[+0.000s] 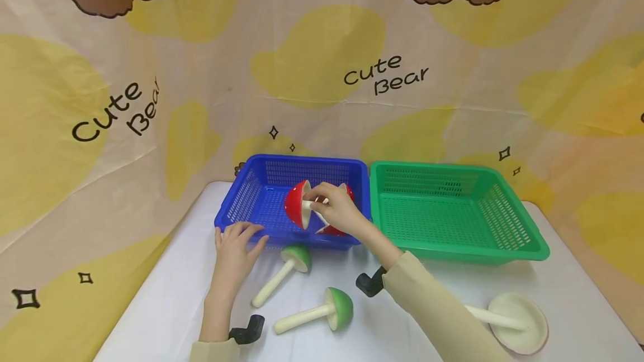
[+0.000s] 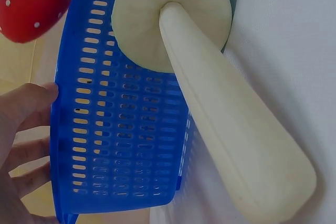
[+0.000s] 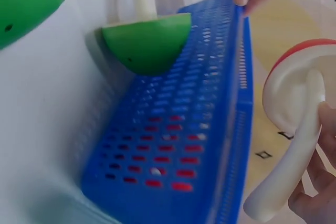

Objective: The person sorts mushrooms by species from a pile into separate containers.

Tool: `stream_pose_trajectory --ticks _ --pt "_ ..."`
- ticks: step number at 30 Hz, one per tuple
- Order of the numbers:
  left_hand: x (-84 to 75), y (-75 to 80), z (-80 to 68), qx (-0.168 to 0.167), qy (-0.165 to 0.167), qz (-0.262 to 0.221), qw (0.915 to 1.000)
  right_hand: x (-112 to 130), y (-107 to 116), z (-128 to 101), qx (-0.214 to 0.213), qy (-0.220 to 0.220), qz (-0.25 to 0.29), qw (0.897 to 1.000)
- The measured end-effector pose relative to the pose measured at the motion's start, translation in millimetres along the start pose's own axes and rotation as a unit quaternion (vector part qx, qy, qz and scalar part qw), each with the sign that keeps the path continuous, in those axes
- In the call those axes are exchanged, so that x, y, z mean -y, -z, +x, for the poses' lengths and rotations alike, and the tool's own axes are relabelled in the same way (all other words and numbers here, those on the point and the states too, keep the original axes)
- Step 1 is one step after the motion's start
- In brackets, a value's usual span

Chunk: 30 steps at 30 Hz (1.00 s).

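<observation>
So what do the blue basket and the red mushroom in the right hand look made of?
Blue basket: looks like moulded hard plastic, slightly glossy, its walls pierced with even rows of slots. Red mushroom, held by the right hand: probably plastic or foam; smooth red cap with white dots and a matte cream stem, with no visible seams to settle which.

Head view looks down across the table; both wrist views sit close (low, sideways), sharing the blue basket (image 1: pixel 236 208)
</observation>
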<state>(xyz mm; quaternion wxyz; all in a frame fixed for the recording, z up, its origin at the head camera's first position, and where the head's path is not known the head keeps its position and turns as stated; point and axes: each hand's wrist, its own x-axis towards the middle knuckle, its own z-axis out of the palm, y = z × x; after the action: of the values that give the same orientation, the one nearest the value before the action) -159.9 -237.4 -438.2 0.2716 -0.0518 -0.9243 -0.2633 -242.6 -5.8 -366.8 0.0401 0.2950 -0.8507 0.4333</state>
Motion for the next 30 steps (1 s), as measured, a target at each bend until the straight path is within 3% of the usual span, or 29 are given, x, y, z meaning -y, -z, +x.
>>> stream_pose_trajectory --ticks 5,19,30 --pt "0.0 0.7 0.6 0.000 0.002 0.005 1.0000 -5 -14 12 0.005 -0.031 0.028 0.999" --pt "-0.5 0.1 -0.2 0.007 0.006 0.005 0.9999 -11 -53 36 0.021 -0.096 0.038 0.994" --pt "2.0 -3.2 1.0 -0.006 -0.004 0.009 0.9999 -21 -69 40 0.040 -0.136 0.063 0.988"
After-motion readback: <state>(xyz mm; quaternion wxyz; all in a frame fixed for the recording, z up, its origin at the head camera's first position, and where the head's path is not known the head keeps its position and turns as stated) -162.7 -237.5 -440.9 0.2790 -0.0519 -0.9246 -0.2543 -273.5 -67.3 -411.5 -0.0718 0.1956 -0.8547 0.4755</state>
